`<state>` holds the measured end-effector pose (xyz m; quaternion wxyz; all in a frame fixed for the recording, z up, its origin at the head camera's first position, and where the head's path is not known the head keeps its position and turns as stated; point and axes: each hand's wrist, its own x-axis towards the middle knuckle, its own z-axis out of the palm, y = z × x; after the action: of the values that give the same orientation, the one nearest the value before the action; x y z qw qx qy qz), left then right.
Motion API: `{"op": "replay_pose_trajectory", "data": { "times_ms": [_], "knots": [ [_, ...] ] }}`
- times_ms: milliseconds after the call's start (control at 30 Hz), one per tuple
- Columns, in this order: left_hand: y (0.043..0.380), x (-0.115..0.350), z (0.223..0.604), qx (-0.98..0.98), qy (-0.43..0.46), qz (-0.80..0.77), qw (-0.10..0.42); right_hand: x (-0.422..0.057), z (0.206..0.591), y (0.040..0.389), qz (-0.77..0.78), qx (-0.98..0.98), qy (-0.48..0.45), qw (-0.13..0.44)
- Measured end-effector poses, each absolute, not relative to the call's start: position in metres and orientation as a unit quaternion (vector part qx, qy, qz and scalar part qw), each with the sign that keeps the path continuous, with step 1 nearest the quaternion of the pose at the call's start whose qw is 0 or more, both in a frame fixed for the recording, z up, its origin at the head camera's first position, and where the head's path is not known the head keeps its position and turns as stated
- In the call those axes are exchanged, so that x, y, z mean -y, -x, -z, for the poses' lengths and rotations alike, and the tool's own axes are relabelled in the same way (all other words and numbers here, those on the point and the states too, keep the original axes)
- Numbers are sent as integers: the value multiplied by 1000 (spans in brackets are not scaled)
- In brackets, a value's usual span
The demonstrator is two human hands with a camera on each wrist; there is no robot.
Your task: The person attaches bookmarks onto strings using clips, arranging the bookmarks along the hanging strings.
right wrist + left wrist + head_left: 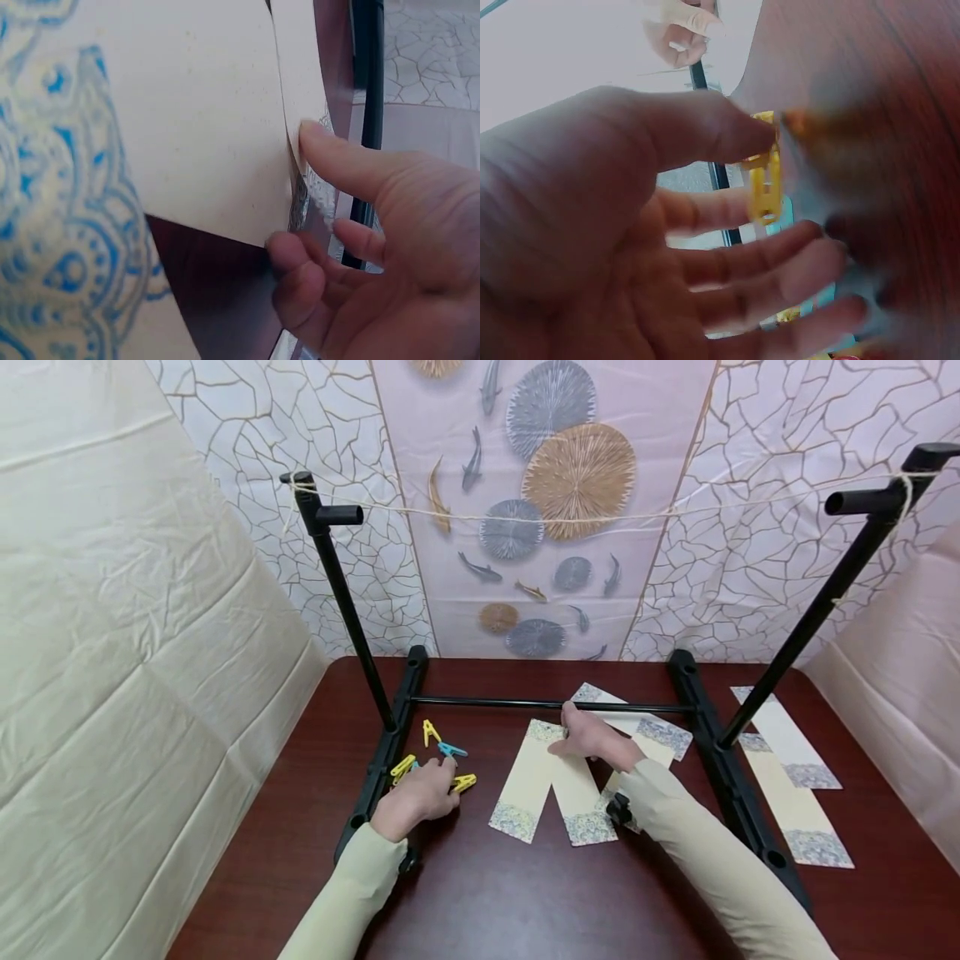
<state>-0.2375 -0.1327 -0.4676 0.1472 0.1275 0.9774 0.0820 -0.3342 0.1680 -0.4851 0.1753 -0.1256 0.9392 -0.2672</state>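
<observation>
My left hand (pixel 420 795) is low over the left of the table, and its thumb and index finger pinch a yellow clothespin (pixel 766 187). Around it lie more clothespins: a yellow one (pixel 431 732), a blue one (pixel 452 749) and another yellow one (pixel 402 767). Cream paper strips with blue-grey patterned ends are spread right of centre. There, my right hand (pixel 596 740) has its thumb on the edge of a paper strip (pixel 296 67), with fingers curled under it. One strip (pixel 521 781) lies left of that hand. The right hand partly covers other strips.
A black frame stands on the dark table (pixel 480 893), its posts (pixel 341 585) tilted outward. A thin cord (pixel 480 517) runs between the post tops. A low crossbar (pixel 495 702) joins the feet. More strips (pixel 798 810) lie beyond the right foot (pixel 738 797).
</observation>
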Motion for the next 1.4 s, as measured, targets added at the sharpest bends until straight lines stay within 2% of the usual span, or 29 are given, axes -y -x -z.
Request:
{"op": "replay_pose_trajectory", "data": {
  "times_ms": [167,300,567,800,1133,1400],
  "knots": [
    [240,135,469,-975,-175,-119,70,-169,488,334,315,-928,136,146],
    [241,135,468,-967,-201,-151,29,-169,489,333,337,-923,136,124],
    [248,132,462,-959,-158,-233,25,-166,489,331,449,-878,126,112],
    [256,127,453,-945,-147,-290,-27,-160,482,330,536,-828,115,120],
    [263,122,437,-933,-139,-326,-52,-152,469,327,612,-775,105,117],
    [269,116,422,-912,-126,-379,-95,-148,461,330,637,-759,92,101]
  ]
}}
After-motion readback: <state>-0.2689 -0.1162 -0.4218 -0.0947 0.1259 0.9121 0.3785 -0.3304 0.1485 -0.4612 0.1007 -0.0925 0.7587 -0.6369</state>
